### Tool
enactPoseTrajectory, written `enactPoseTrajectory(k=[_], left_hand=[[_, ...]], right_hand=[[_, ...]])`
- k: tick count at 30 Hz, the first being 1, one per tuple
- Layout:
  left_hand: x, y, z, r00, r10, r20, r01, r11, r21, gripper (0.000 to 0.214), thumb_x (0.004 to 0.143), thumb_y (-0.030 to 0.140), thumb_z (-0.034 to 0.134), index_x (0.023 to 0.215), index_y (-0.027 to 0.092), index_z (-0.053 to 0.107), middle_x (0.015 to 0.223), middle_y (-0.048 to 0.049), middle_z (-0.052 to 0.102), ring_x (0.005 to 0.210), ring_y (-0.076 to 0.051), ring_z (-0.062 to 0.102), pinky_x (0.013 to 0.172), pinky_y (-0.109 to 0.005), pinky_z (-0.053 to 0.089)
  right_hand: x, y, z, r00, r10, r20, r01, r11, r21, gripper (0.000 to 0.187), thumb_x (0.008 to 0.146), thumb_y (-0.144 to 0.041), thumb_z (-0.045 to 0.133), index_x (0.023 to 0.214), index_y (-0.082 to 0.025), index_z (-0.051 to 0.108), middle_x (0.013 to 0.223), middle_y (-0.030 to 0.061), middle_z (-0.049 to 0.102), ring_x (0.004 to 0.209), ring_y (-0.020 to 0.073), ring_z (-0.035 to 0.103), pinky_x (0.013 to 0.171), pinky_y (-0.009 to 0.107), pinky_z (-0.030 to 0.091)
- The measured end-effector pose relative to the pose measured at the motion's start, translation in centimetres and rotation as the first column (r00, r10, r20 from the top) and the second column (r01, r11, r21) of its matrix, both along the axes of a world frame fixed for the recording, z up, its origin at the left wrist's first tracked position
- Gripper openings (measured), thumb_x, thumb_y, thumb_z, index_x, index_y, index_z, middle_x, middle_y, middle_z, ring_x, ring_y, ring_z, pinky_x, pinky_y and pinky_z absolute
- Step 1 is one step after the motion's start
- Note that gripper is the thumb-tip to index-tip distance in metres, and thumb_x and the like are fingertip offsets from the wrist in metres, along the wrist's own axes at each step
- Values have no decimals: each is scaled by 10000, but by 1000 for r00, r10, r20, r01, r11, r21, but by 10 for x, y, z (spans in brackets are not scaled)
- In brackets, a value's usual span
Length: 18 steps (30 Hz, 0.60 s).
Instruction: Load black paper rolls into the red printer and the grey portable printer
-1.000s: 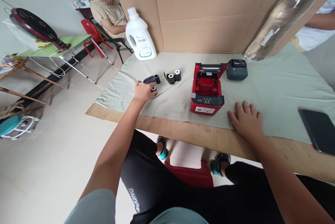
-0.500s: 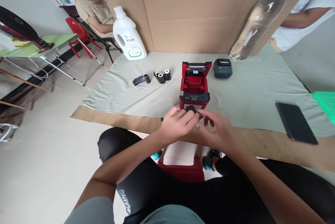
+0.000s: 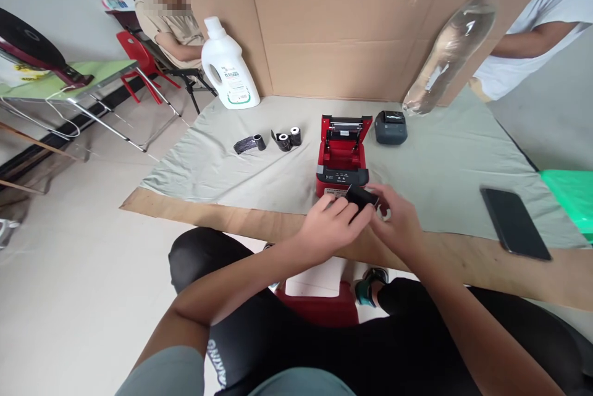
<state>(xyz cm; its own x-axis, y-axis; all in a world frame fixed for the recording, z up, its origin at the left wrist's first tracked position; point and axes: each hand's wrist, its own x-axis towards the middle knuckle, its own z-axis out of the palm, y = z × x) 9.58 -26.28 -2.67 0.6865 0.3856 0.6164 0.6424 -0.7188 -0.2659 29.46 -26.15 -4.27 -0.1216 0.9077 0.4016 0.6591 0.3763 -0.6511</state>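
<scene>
Both of my hands are at the near edge of the cloth-covered table, in front of a red receipt printer [image 3: 341,175] with its lid raised. Between my fingers is a black paper roll [image 3: 361,197] with a loose flap. My left hand [image 3: 334,227] is closed around the roll from the left. On the other side, my right hand [image 3: 397,218] pinches the edge of the roll with thumb and fingers. The printer's paper bay shows as bare red inside. Further left lie two black paper rolls [image 3: 284,143] and a partly unwound black roll [image 3: 250,144].
A small dark printer [image 3: 390,128] stands right of the red one. A phone [image 3: 515,223] lies near the right edge. A white detergent bottle [image 3: 230,68] and a water bottle [image 3: 449,44] lean by the cardboard [image 3: 324,68]. Two people are behind.
My hands have shifted slightly right and down with the roll. More of the black roll shows, and my right fingers have closed in on its edge. The view has tilted a little.
</scene>
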Motion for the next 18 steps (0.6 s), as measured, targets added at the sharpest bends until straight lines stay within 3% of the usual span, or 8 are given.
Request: enactPoseTrajectory(k=[4, 8, 14, 18], left_hand=[[-20, 10, 0, 980, -97, 174, 85, 993, 77, 145, 1017, 124, 591, 1060, 200, 708, 955, -13, 800, 943, -156, 681, 836, -329, 431], [-30, 37, -16, 949, -139, 282, 122, 989, 79, 197, 1030, 130, 576, 1097, 229, 732, 1054, -1, 821, 992, -146, 683, 872, -331, 434], [-15, 71, -39, 957, -27, 290, 64, 991, -119, 332, 1083, 183, 484, 1330, 266, 690, 1063, -12, 823, 1019, -158, 695, 893, -351, 428], [-8, 74, -43, 972, -28, 233, 80, 973, -215, 331, 1086, 164, 441, 1232, 248, 725, 1085, -30, 820, 988, -145, 709, 886, -346, 445]], right_hand=[[16, 22, 11, 998, -31, 48, 30, 1000, 5, 426, 900, -262, 525, 1307, -208, 641, 1018, 80, 759, 720, 211, 638, 722, 378, 552], [16, 64, 30, 998, 1, 63, 2, 999, -43, 405, 900, -270, 520, 1259, -206, 698, 1086, 84, 769, 816, 224, 669, 789, 380, 555], [-16, 131, 50, 926, 100, 365, -35, 983, -182, 402, 888, -223, 523, 1205, -171, 765, 1050, 103, 787, 921, 267, 678, 877, 400, 527], [-37, 145, 52, 806, 236, 543, -31, 933, -360, 367, 942, -209, 487, 1161, -190, 780, 1150, 103, 798, 1077, 300, 680, 950, 411, 508]])
